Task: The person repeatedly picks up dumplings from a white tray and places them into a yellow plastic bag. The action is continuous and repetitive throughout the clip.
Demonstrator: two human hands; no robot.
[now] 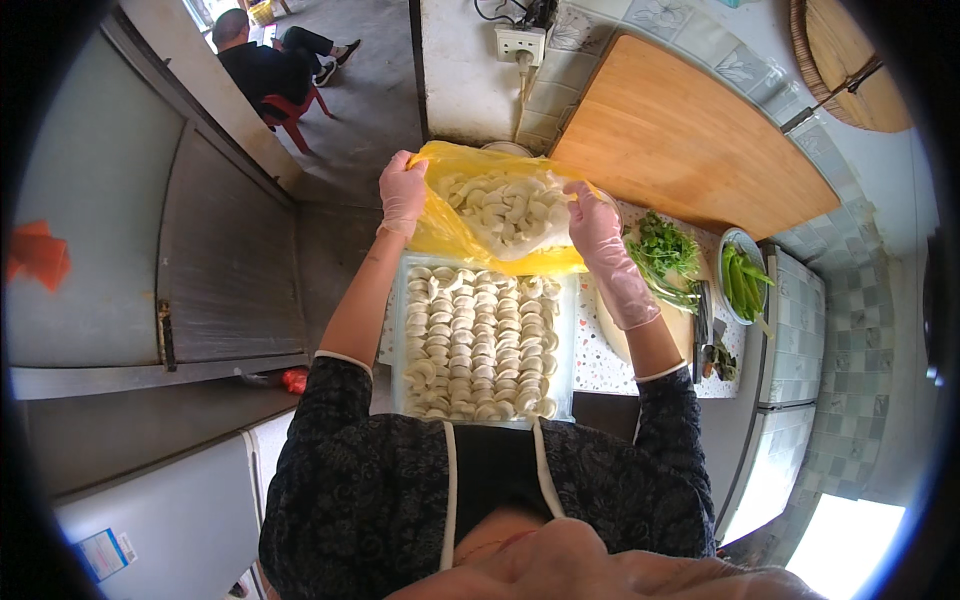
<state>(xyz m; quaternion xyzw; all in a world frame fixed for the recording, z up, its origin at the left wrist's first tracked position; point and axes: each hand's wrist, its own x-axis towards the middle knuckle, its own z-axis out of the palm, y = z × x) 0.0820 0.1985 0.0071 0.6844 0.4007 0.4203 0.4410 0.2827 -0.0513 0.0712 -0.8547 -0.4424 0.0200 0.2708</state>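
Note:
My left hand (403,193), in a thin pink glove, grips the left edge of a yellow plastic bag (450,232). At the bag's right edge, my right hand (592,225), gloved the same way, has its fingers closed on the plastic. The bag is held wide, and a heap of dumplings (514,206) lies in it on a whitish liner. Just below the bag, nearer my body, a clear plastic tray (568,352) holds packed rows of pale dumplings (484,337). The bag overhangs the tray's far edge.
Right of the tray, leafy greens (664,251) lie on a round board (681,334) beside a knife (701,322). Green peppers (739,281) fill a bowl (724,247). A large wooden board (697,135) leans on the tiled wall. A person (262,67) sits on a red chair (289,112) beyond the doorway.

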